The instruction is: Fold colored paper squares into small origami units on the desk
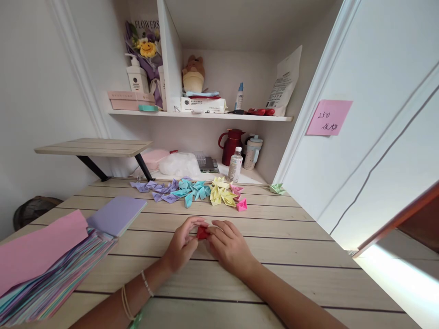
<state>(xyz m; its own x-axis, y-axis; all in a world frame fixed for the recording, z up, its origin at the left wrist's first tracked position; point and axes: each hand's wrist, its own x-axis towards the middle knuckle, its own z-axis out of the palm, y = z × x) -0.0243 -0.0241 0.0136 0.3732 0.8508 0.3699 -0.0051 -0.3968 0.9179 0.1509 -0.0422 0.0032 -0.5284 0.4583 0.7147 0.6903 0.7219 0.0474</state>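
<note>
A small piece of folded red paper (202,233) lies between my two hands at the middle of the slatted table (295,283). My left hand (183,242) curls around its left side, thumb and fingers closed on the paper's edge. The fingers of my right hand (228,244) press on its right side and cover part of it. Beyond my hands, folded paper pieces stand in colour groups: purple ones (164,189), blue ones (192,191), yellow ones (222,192) and pink ones (242,204).
A tall stack of coloured paper (58,274) and a purple pad (116,214) lie at the left. A green folded piece (277,188) sits at the back right. A clear bottle (235,165) and a red jug (233,144) stand behind, under the shelf (206,116).
</note>
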